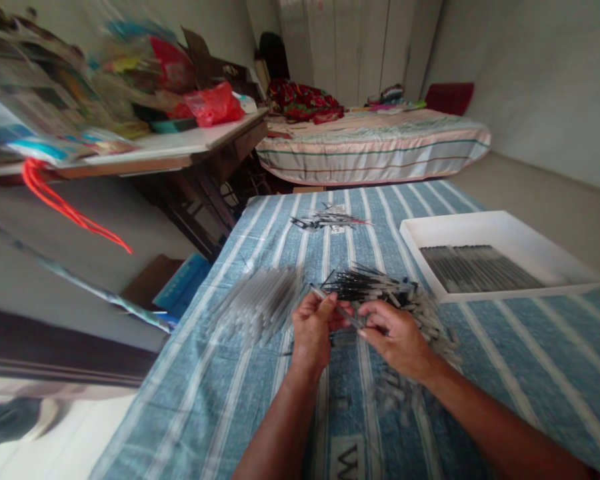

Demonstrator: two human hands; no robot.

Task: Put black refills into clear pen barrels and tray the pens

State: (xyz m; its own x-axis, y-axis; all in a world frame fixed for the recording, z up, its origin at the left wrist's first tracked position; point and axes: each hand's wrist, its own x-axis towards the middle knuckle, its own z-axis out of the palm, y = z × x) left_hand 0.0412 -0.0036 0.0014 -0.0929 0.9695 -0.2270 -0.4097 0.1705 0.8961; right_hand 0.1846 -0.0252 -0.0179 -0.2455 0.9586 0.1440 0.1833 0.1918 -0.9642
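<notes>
My left hand (pixel 313 330) and my right hand (pixel 397 337) are close together over the striped cloth. Between them is a slim greyish pen (pixel 349 316), slanting down to the right. The left thumb and fingers are closed around its middle, while my right hand pinches its lower end. Left of the hands lies a heap of clear pen barrels (pixel 263 300). Just behind them is a pile of dark pen refills (pixel 363 281). Small translucent pen caps (pixel 433 323) spread beside and partly behind my right hand. Some smaller pieces (pixel 400 393) below it are blurred.
A white box lid (pixel 510 227) at the right holds a row of pens (pixel 480 269). Farther back on the cloth-covered table (pixel 200 380) lies a small pile of thin black pieces (pixel 325 219). A cluttered desk (pixel 205 140) stands left, a bed (pixel 375 150) behind.
</notes>
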